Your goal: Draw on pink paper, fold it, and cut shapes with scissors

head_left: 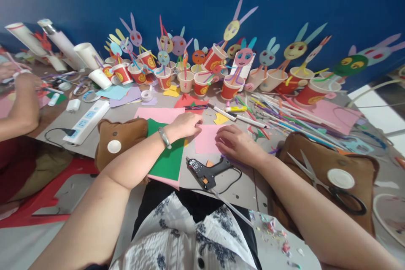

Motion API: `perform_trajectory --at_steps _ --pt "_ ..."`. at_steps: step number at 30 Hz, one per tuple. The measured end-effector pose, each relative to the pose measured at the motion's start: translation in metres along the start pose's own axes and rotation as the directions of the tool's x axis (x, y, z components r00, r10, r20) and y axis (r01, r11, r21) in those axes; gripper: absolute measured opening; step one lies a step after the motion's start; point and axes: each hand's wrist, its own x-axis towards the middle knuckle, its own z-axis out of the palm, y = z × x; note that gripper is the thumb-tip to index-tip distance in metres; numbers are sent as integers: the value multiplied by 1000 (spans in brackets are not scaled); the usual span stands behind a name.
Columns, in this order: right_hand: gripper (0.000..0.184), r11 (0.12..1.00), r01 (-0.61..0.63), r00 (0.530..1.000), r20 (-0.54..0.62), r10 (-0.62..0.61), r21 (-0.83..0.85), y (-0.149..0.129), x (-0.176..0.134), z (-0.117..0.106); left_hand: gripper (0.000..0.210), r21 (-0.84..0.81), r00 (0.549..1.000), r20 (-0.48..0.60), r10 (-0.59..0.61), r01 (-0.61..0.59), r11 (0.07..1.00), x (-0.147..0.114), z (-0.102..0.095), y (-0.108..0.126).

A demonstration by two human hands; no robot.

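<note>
A pink paper sheet (207, 140) lies on the table between my hands. My left hand (186, 125), with a bangle at the wrist, is at the sheet's upper left corner. Its fingers are bent together, and what they hold, if anything, is hidden. My right hand (236, 141) rests over the sheet's right edge, fingers loosely bent and slightly apart. Just below the sheet lies a black glue gun (207, 173), its nozzle pointing left. Under my left forearm is a green paper sheet (169, 156) on top of pink paper.
Paper cups with rabbit-faced figures (232, 86) line the back wall. Pens and coloured sticks (284, 114) spread at the right. Scissors (316, 179) lie on a brown cushion (357, 160); another brown cushion (122, 135) and a power strip (88, 122) are left. A co-worker's arm (23, 101) reaches in far left.
</note>
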Motion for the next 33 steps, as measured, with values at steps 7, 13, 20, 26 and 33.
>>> perform_trajectory --at_steps 7,13,20,26,33 --pt "15 1000 -1 1000 8 1 -6 -1 0 -1 10 107 996 -46 81 -76 991 -3 3 5" --pt "14 1000 5 1000 11 -5 17 0 0 -1 11 157 994 -14 105 -101 982 -2 4 4" --pt "15 1000 -9 1000 13 9 29 0 0 -1 10 152 994 -5 113 -111 982 -1 4 3" --pt "15 1000 0 1000 -1 0 9 1 0 1 13 155 989 -2 145 -143 977 1 6 2" --pt "21 975 -148 984 -127 127 -166 16 -1 6 10 161 989 16 147 -148 976 -1 5 6"
